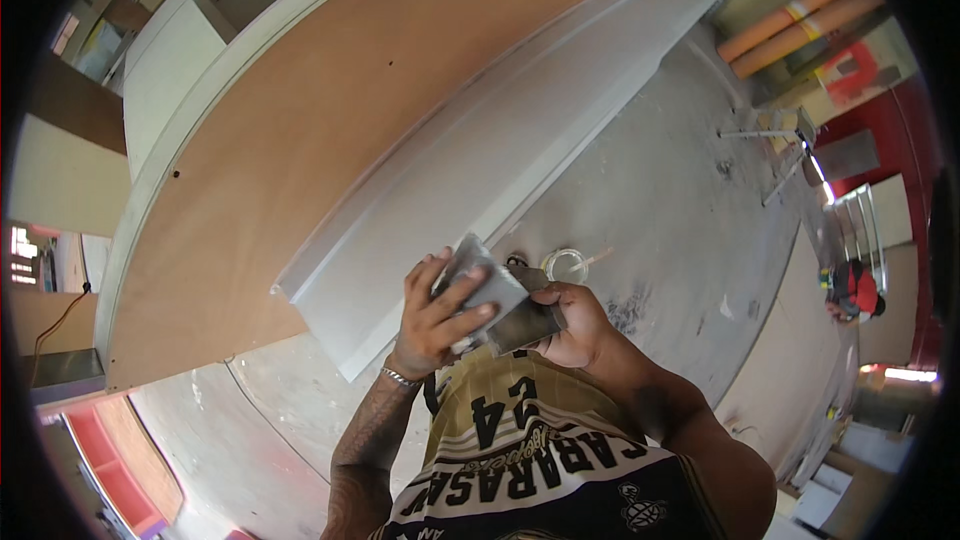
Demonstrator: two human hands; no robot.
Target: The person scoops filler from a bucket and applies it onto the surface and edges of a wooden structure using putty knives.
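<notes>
My left hand (pixel 440 318) grips a flat grey pad (pixel 492 285) with a pale, dusty edge, its fingers bent across the face. From the other side, my right hand (pixel 578 325) pinches a dark, thin sheet (pixel 528 326) that looks like sandpaper, thumb on top. The pad and the sheet overlap in front of my chest, and I cannot tell whether they are one piece. Just beyond both hands lies a long, pale grey panel (pixel 480 155) with a raised lip along its edge.
A large brown board (pixel 330 90) with a curved pale rim stands beyond the panel. On the dusty floor sits a round, clear tub (pixel 567 266) with a stick across it. Orange tubes (pixel 800 20) lean at the far right. Another person in red (pixel 858 290) is by a metal frame.
</notes>
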